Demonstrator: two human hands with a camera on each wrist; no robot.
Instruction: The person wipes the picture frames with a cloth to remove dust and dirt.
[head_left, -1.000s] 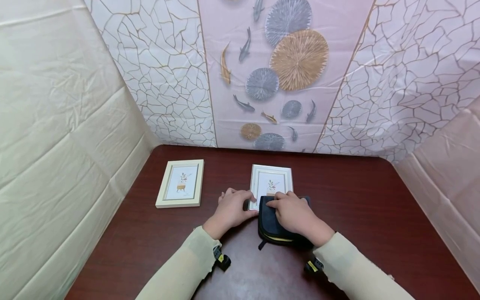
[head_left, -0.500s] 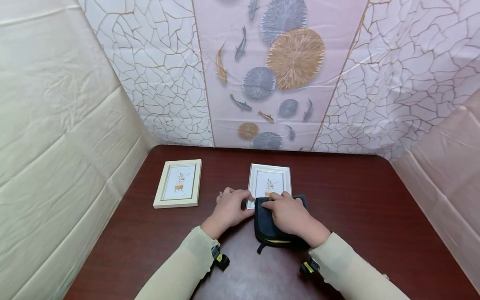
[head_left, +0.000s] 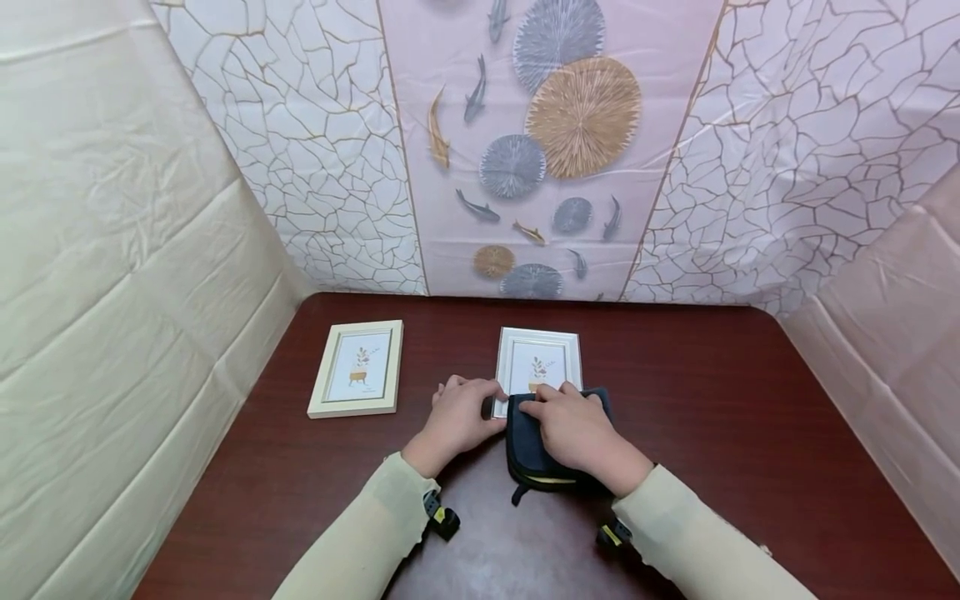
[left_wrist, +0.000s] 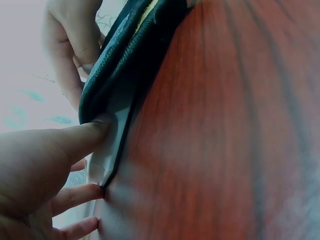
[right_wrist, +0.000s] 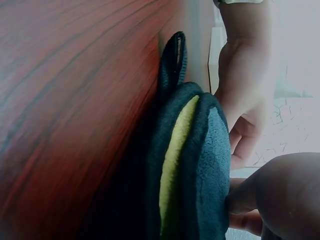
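A white picture frame [head_left: 538,360] with a plant print lies face up on the table. My left hand [head_left: 460,417] holds its near left corner, with the thumb [left_wrist: 90,137] on the frame and other fingers along the side edge. Over the near part of the frame lies a folded dark blue cleaning cloth [head_left: 527,442] with yellow between its layers and a hanging loop, hiding that part. My right hand [head_left: 577,429] grips the cloth from above, its fingertips near the cloth's far edge. In the right wrist view the cloth [right_wrist: 215,165] shows its fuzzy surface under the thumb.
A cream picture frame [head_left: 356,367] with a similar print lies to the left on the dark red-brown table [head_left: 697,400]. Patterned fabric [head_left: 585,117] hangs behind the table, and pale fabric walls [head_left: 142,250] stand at both sides.
The head view has shifted slightly. Both hands stay at the white picture frame, and the cloth keeps nearly the same place on it; any movement of the cloth is very small.
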